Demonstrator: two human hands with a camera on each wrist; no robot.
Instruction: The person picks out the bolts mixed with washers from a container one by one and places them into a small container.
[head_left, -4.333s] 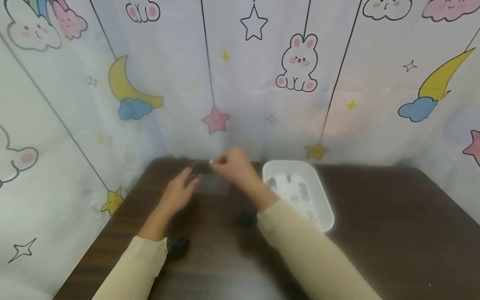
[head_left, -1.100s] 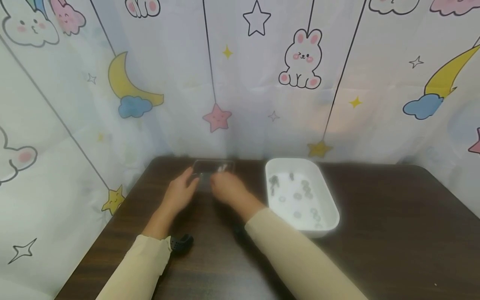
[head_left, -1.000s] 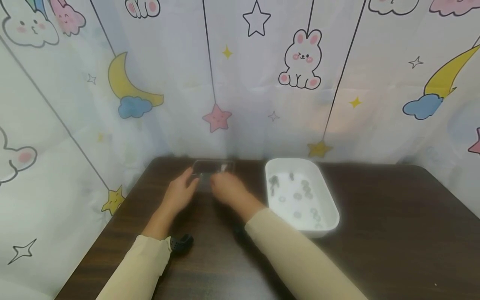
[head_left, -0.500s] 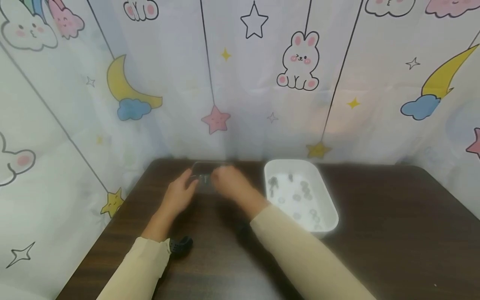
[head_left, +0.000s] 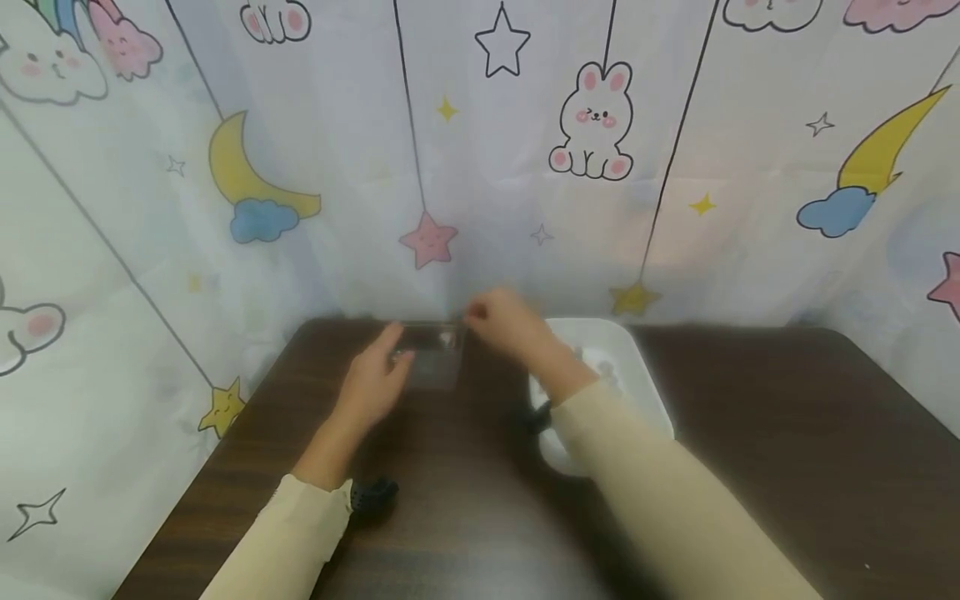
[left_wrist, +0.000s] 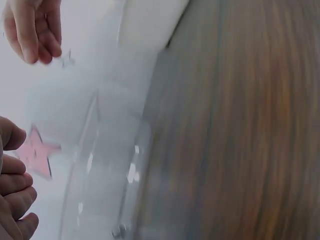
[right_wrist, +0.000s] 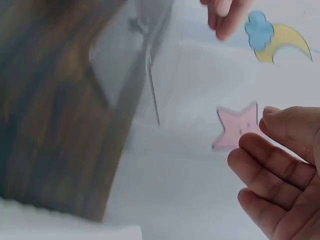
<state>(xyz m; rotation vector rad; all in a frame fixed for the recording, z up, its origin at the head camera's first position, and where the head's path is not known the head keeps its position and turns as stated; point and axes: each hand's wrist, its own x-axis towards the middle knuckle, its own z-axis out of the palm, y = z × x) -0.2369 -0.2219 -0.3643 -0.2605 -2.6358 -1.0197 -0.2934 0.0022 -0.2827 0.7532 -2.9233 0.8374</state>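
Across the left and far sides, creased white cloth [head_left: 352,125] printed with moons, stars and rabbits hangs behind the counter [head_left: 787,433], a smooth dark brown top with streaked wood grain. At the near left, a plain cream left sleeve [head_left: 281,533] ends in a loose cuff, a black wrist device [head_left: 375,496] jutting out on its right. Farther off, the left hand [head_left: 372,383] is empty, fingers relaxed and thumb apart, at the left end of a clear box [head_left: 435,371]; whether they touch is hard to tell. The box sits at the far left of the counter, between the hands: see-through, thin-walled, rectangular, with bright glints along its edges and small marks too blurred to name. Just right of it, the right hand [head_left: 513,327] hangs raised, fingers loosely curved, gripping nothing that shows. The right sleeve [head_left: 667,483] crosses above the smooth, round-cornered white tray [head_left: 651,383], blocking its near right part; small grey pieces [head_left: 606,371] lie inside, blurred
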